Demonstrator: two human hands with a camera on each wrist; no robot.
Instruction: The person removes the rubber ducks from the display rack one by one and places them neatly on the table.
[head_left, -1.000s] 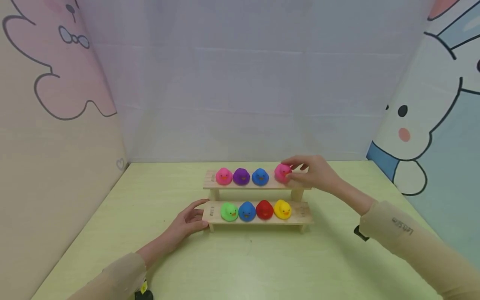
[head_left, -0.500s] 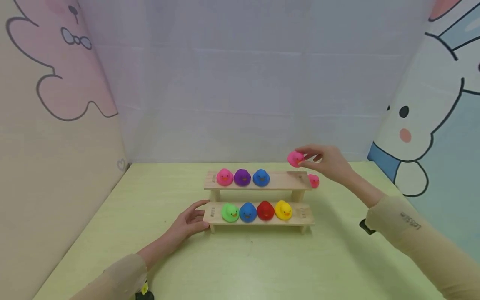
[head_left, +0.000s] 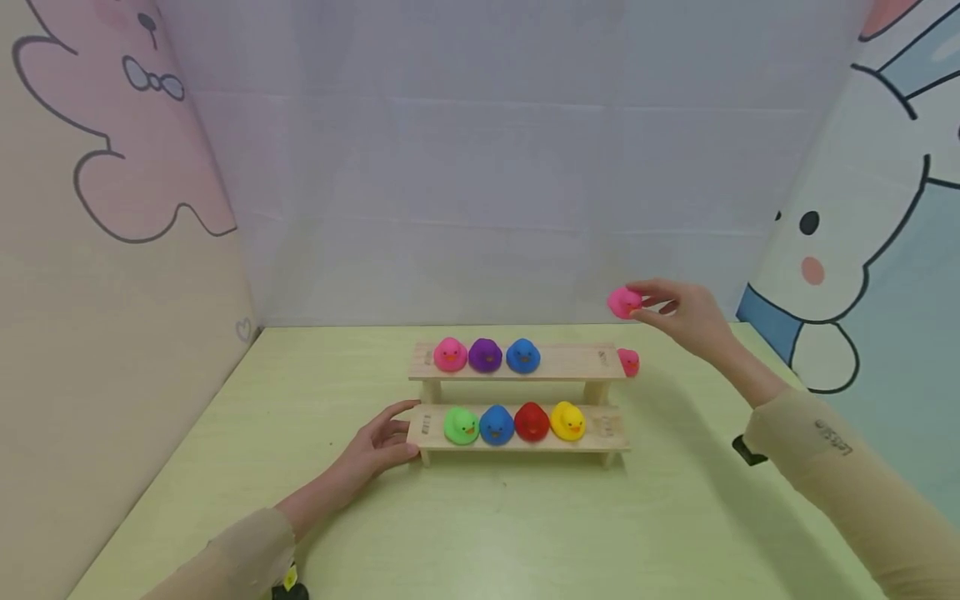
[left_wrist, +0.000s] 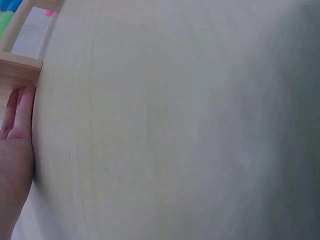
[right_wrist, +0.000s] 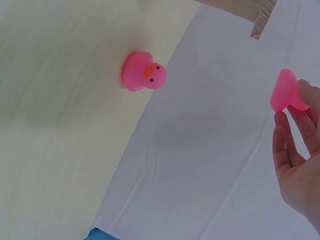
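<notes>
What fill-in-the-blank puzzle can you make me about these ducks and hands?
1. The right hand pinches a duck whose colour is ____.
2. On the lower shelf, the red duck sits between a blue duck and a ____ duck.
3. The upper shelf holds ____ ducks.
4. Of the two shelves, the left hand touches the ____ one.

Missing words: pink, yellow, three, lower.
</notes>
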